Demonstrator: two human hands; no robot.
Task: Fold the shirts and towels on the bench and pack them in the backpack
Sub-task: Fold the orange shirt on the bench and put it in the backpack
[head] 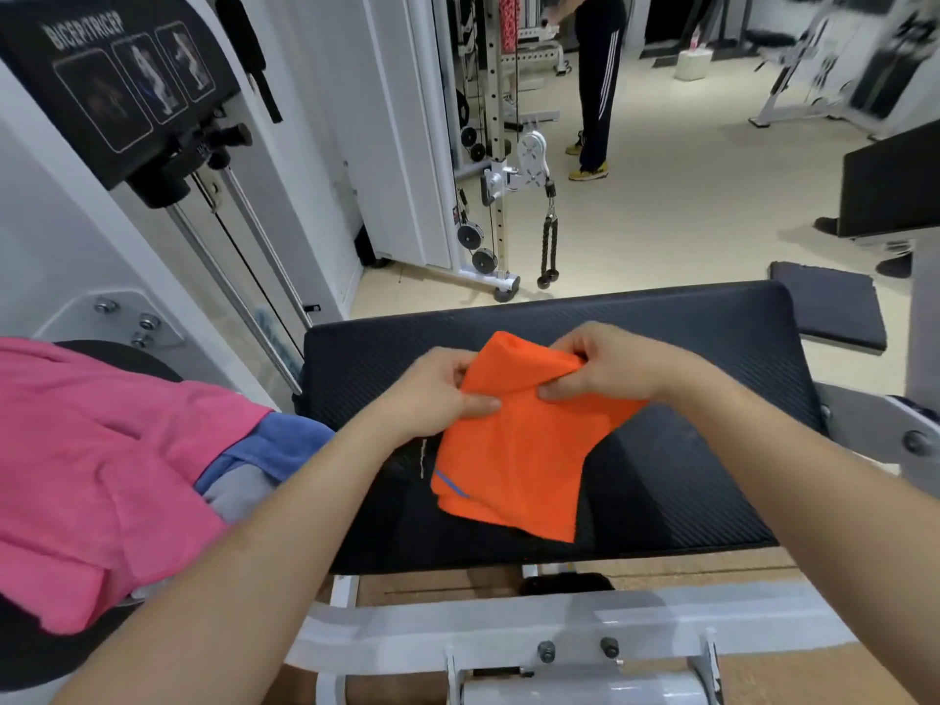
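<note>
Three garments lie heaped at the far left on a dark round seat: a crumpled pink cotton shirt (91,465) on top, with a blue terry towel (282,447) and a grey cloth (241,493) poking out from under its right edge. The blue towel's tip reaches the left edge of the black ribbed padded bench (676,338), just touching it.

Moving right, the left hand (437,394) pinches the upper left edge of a folded orange microfibre towel (513,460), thumb pressed on top against the fingers beneath. The towel hangs partly lifted, its top bunched between both hands and its lower corner resting on the pad near the front edge. A short blue tab shows on its lower left side. A black mesh fabric with a thin white line (412,463) lies flat under the towel's left side.

The right hand (605,368) grips the towel's upper right corner, fingers curled shut over the cloth.

To the right of the towel the bench pad is bare up to its rounded right edge, and a wide strip is also free along the far edge. Beyond the pad, pale floor opens out towards a white cable machine (501,195). No backpack shows in this view.
</note>
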